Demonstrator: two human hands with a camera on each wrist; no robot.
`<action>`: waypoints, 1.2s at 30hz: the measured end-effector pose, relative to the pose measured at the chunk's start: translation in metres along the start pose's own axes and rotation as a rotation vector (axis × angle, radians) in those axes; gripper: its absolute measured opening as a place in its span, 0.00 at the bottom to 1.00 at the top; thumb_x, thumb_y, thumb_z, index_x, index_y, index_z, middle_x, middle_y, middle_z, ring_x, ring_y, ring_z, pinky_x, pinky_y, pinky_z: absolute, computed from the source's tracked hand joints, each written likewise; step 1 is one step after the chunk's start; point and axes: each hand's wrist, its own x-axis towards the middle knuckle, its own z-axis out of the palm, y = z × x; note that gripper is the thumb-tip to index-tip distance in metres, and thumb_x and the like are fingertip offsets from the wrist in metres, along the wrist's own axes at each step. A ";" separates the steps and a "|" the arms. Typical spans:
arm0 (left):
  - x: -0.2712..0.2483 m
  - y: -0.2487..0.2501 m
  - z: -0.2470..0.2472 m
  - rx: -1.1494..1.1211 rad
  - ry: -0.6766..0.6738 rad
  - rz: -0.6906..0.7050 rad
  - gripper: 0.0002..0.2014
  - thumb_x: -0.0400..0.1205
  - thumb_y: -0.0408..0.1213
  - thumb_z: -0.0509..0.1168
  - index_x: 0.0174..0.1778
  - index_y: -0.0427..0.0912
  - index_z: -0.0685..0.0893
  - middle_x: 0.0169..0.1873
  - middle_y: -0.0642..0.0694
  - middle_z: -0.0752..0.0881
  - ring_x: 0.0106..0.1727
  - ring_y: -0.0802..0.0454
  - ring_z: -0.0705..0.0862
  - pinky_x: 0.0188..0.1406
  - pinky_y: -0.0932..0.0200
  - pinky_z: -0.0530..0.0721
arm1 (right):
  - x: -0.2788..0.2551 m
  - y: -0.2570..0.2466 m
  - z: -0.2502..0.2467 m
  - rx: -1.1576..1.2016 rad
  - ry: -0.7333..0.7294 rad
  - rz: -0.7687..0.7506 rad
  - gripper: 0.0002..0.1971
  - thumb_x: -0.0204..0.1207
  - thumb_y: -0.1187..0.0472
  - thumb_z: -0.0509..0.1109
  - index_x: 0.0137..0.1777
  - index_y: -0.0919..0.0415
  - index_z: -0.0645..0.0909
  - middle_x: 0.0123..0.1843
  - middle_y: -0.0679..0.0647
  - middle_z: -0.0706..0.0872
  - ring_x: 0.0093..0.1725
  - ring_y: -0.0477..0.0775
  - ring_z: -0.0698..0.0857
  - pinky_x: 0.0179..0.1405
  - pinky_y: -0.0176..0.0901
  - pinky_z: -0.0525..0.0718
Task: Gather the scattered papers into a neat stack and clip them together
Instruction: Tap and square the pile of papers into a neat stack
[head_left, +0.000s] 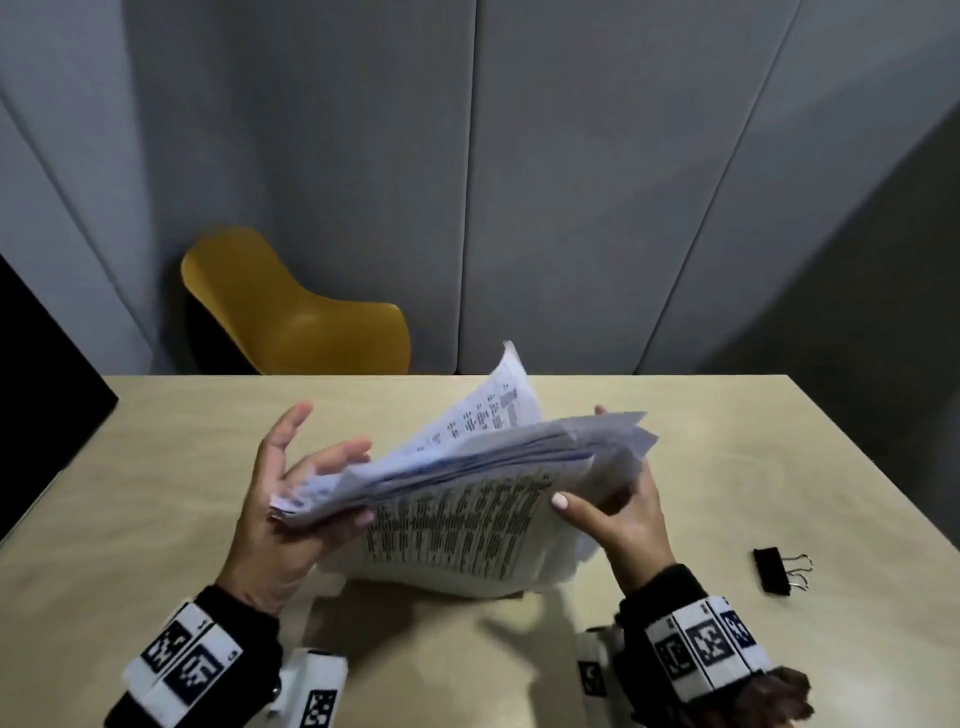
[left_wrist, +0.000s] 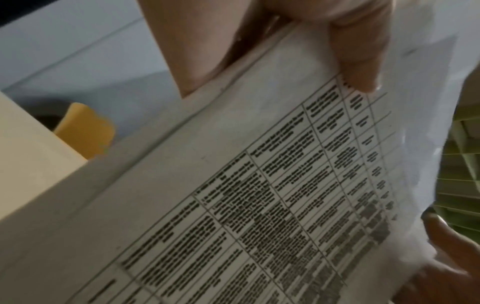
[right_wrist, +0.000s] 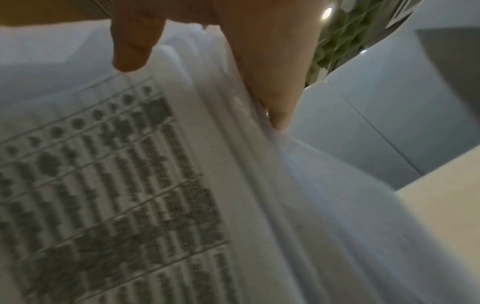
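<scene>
So the edges can line up, both hands, the left hand and the right hand, hold the papers with fingers curled round their ends, standing on the surface; the clip waits nearby.

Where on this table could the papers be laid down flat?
Bare table lies left of the left hand, and between the right hand and the far edge. Crowded: the binder clip near right, the papers at centre.
</scene>
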 end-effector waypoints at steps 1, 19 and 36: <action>0.001 -0.001 0.002 -0.017 -0.015 -0.017 0.48 0.56 0.33 0.84 0.69 0.51 0.65 0.47 0.56 0.91 0.49 0.62 0.88 0.44 0.70 0.85 | 0.000 -0.001 0.004 -0.014 -0.018 -0.006 0.42 0.38 0.48 0.87 0.57 0.52 0.76 0.51 0.51 0.89 0.54 0.47 0.88 0.51 0.39 0.85; 0.018 -0.017 -0.029 -0.087 -0.164 -0.197 0.32 0.42 0.44 0.87 0.44 0.43 0.91 0.40 0.47 0.93 0.44 0.54 0.90 0.44 0.62 0.88 | 0.029 -0.002 -0.016 -0.160 -0.420 0.204 0.33 0.45 0.65 0.87 0.54 0.57 0.82 0.42 0.32 0.90 0.47 0.31 0.87 0.45 0.24 0.81; 0.020 -0.022 -0.009 0.017 -0.066 -0.129 0.41 0.48 0.31 0.85 0.59 0.44 0.78 0.46 0.54 0.91 0.48 0.61 0.88 0.46 0.68 0.85 | 0.018 0.016 -0.014 0.222 -0.121 0.147 0.41 0.51 0.69 0.86 0.66 0.66 0.73 0.50 0.50 0.91 0.51 0.48 0.89 0.47 0.38 0.87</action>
